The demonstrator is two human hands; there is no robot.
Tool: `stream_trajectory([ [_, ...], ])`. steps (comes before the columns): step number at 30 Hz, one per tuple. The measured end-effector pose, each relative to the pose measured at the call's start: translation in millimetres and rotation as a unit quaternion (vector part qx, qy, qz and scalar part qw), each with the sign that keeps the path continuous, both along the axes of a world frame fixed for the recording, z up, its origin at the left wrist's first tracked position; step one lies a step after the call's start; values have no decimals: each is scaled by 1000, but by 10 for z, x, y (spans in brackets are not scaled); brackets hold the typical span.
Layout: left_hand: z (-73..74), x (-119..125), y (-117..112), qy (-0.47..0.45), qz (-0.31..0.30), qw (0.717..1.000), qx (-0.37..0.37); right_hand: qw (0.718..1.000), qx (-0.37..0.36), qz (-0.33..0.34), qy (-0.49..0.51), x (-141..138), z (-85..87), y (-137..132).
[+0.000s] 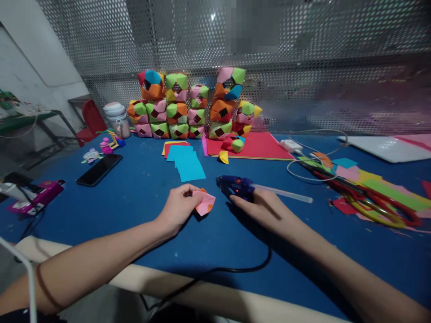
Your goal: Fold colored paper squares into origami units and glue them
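Note:
My left hand [182, 207] pinches a small folded paper piece [205, 204], pink with orange edges, just above the blue tabletop. My right hand [266, 208] is closed around the handle of a dark blue hot glue gun [237, 184]. A red light glows on its body, and a clear glue stick [286, 193] juts out of its back. The gun's nozzle points left, a short way above and right of the folded paper, apart from it. Beyond my left hand lies a fanned stack of blue paper squares [189, 166]. Fingers behind the gun are partly hidden.
Stacked paper modules [178, 112] stand at the back against perforated metal. Red sheets [252, 146] and a yellow piece [223, 156] lie before them. A phone [100, 170] is left; scissors [373, 197] and paper scraps [387, 186] are right. A black cord [235, 269] crosses the front edge.

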State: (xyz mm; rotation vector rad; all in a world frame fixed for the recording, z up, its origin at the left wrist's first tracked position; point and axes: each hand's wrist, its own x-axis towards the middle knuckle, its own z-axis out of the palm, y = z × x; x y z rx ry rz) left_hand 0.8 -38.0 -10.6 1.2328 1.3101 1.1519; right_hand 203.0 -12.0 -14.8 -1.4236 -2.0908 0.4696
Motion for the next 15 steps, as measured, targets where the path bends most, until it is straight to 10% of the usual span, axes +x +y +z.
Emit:
stream_trajectory([
  [15,-91,-116,124,41,2,999,12,996,37,67,55,-178,51,-308],
])
